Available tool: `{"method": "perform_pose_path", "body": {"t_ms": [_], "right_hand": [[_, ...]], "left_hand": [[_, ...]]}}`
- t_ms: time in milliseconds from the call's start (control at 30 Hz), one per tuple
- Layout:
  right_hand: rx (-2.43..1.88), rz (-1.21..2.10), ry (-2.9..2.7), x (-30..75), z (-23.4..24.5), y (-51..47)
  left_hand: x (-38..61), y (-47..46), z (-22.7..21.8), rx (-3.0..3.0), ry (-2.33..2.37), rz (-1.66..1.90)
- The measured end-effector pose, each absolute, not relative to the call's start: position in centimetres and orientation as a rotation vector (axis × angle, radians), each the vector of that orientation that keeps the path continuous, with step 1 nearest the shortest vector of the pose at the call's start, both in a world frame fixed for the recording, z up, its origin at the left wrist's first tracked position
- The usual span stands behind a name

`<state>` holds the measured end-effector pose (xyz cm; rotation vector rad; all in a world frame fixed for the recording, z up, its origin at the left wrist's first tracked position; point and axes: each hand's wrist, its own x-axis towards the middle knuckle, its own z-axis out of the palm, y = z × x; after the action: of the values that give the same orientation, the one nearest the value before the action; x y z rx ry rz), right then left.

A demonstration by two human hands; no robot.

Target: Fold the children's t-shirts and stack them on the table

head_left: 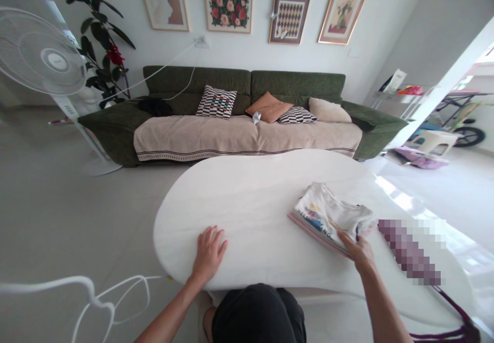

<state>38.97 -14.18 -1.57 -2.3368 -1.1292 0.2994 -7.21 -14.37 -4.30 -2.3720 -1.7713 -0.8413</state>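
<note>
My left hand (210, 253) lies flat on the left part of the white table (254, 214), fingers stretched out and nothing in them. At the right of the table is a white T-shirt (330, 212) with a printed picture and letters, folded, on top of a low stack of folded clothes whose pink edge (316, 239) shows below it. My right hand (357, 250) grips the near right corner of the T-shirt, with some fingers hidden. Just right of that hand, a purple item (411, 255) is blurred by pixels; dark cords (455, 302) trail from it.
Beyond the table stands a green sofa (193, 83) with cushions and a beige cover (200, 136). A white fan (54, 60) is at the far left. White tubing or cable (92, 299) loops beside the table's left edge. A white stool (436, 140) stands far right.
</note>
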Motion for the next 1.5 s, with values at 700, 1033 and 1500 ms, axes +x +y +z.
{"method": "perform_pose_path", "body": {"t_ms": [700, 1033, 1500], "right_hand": [[-2.093, 0.644, -1.628, 29.9, 0.2, -16.1], [-2.346, 0.371, -1.605, 26.1, 4.3, -14.3], [-1.053, 0.356, -2.287, 7.9, 15.9, -16.8]], "left_hand": [[-2.5, -14.1, -0.9, -2.693, -2.079, -1.424], [-1.6, -15.5, -0.1, -2.792, -2.338, -1.854], [-2.9, -17.0, 8.8, -2.200, -2.033, -3.588]]}}
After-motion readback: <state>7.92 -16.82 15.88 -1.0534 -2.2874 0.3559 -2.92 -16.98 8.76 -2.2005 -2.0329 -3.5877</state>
